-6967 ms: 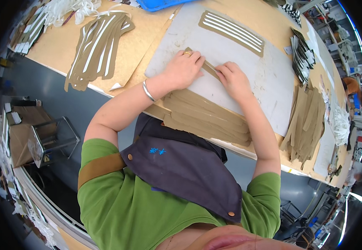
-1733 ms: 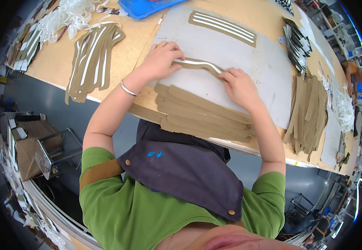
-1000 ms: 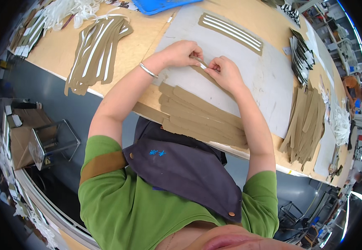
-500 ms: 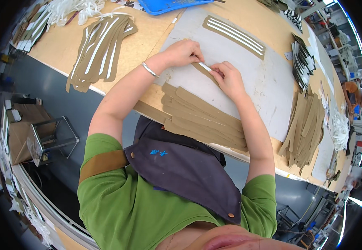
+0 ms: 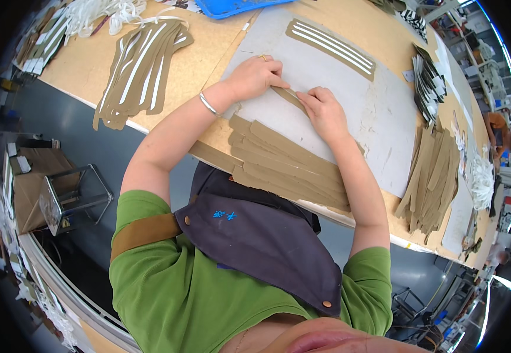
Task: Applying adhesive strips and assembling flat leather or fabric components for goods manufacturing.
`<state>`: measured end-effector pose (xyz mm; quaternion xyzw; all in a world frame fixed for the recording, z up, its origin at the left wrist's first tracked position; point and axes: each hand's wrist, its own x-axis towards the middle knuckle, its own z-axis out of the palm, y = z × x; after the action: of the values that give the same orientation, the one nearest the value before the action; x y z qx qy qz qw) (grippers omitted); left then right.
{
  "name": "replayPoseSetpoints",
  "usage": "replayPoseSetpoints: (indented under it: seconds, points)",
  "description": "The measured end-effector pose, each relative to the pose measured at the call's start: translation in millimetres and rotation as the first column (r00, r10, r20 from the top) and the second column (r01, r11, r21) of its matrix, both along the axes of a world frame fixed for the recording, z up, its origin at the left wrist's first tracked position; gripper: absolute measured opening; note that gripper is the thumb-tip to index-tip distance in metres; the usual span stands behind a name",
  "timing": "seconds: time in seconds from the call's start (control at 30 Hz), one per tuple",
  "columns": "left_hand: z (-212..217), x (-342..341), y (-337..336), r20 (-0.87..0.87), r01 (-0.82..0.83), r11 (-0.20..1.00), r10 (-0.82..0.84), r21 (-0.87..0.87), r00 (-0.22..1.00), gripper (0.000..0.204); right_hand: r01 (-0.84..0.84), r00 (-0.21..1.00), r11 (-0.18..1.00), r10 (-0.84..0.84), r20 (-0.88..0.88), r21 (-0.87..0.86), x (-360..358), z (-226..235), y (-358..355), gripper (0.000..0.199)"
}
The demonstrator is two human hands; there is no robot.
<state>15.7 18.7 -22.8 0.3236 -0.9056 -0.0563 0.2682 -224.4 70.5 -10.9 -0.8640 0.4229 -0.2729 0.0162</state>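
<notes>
Between my two hands lies a narrow brown strip [image 5: 292, 98] of what looks like fabric, its edge turned up, with only a sliver of white showing. My left hand [image 5: 258, 76] pinches its far left end, thumb against fingers. Farther right along the same strip, my right hand [image 5: 326, 113] pinches the edge with thumb and forefinger. Part of the strip is hidden under the right hand. Close to my body a stack of flat brown strips [image 5: 285, 162] lies along the table edge, partly under my right forearm. Beyond my hands sits a brown piece with white stripes [image 5: 331, 48].
A grey sheet [image 5: 379, 117] covers the work area on the wooden table [image 5: 208, 44]. Brown pieces with white strips [image 5: 141, 70] lie at left, loose brown strips [image 5: 429, 176] and dark pieces [image 5: 429, 85] at right. A blue tray [image 5: 241, 7] stands at the far edge.
The white band that showed between my hands is now almost wholly covered by the brown strip. Both hands have shifted only slightly.
</notes>
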Motion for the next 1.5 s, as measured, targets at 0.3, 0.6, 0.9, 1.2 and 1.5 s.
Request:
replayPoseSetpoints:
  seconds: [0.3,0.6,0.9,1.2,1.5]
  points:
    - [19,5,21,0.088,-0.275,0.909,0.316,-0.313,0.945,0.036,0.03,0.999,0.998,-0.03,0.014,-0.058,18,-1,-9,0.014]
    - [22,-22,48,0.384,-0.252,0.964,0.203,0.082,0.901,0.047,-0.008,0.999,0.993,0.014,-0.045,0.117,-12,12,0,0.011]
    - [39,-27,61,0.485,-0.328,0.941,0.252,0.078,0.838,0.061,0.068,0.998,0.99,-0.067,-0.012,0.125,-52,14,40,0.01]
    - [23,-46,64,0.341,-0.249,0.952,0.179,0.175,0.923,0.062,0.056,0.998,0.996,-0.054,-0.034,0.063,-10,8,8,0.009]
    - [29,-32,72,0.409,-0.298,0.954,0.262,0.025,0.874,0.064,0.093,0.994,0.994,-0.089,-0.061,0.053,-40,14,36,0.009]
